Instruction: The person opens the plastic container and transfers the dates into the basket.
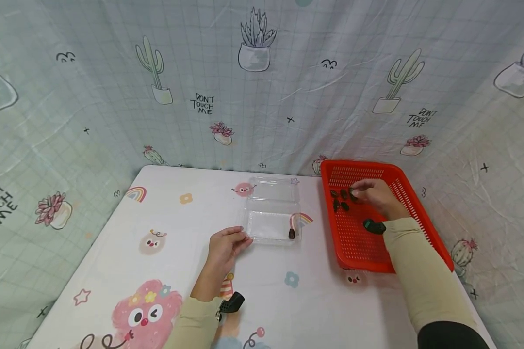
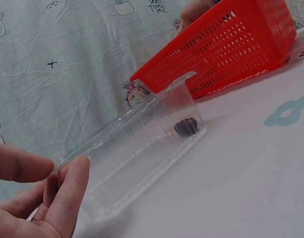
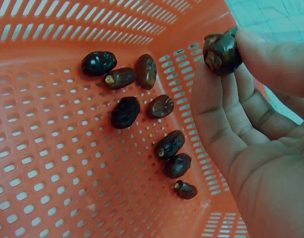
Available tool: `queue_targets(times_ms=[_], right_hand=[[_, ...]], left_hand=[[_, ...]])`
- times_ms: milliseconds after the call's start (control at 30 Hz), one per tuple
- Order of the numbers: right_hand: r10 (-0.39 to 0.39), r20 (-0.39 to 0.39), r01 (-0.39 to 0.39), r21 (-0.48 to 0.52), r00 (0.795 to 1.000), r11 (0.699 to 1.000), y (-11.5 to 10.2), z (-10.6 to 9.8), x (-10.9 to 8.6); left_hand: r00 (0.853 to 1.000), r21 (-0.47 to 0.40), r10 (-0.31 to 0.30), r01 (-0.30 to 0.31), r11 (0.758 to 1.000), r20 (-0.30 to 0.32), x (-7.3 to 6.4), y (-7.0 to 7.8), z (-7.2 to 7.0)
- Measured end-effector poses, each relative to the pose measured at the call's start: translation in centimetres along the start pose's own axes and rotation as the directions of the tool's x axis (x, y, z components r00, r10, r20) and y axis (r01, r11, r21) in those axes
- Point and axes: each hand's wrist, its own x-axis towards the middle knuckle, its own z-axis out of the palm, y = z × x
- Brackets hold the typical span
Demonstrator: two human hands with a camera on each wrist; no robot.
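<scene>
My right hand is inside the red basket and pinches a dark, glossy date between thumb and fingertips, held above the basket floor. Several more dates lie on that floor, mostly along one side. With thumb and fingers, my left hand grips the near left corner of a clear plastic box, its lid folded back behind it. A single date sits at the right end of the box.
The white table has printed cartoon figures. A patterned curtain hangs behind and at both sides, close to the basket's far and right edges. The basket stands to the right of the box.
</scene>
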Motion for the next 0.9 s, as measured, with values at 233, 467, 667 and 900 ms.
queue_targets(times_ms=[233,467,667,900], right_hand=[[0.063,-0.049,-0.062,0.029,0.997,0.998,0.4,-0.3,0.1],[0.124,-0.075,-0.121,0.044,0.989,0.992,1.2,-0.8,0.1],[0.167,-0.107,-0.158,0.085,0.98,0.984,2.0,-0.8,0.9],[0.216,-0.108,-0.208,0.087,0.97,0.974,3.0,0.1,1.2]], left_hand=[[1.0,-0.005,0.012,-0.012,1.0,0.009,0.2,0.3,0.3],[1.0,-0.006,0.021,-0.021,1.0,0.018,0.3,0.4,0.7],[0.999,-0.012,0.029,-0.029,1.0,0.033,0.2,0.4,0.7],[1.0,0.019,0.011,-0.011,1.0,0.005,-0.1,-0.1,0.0]])
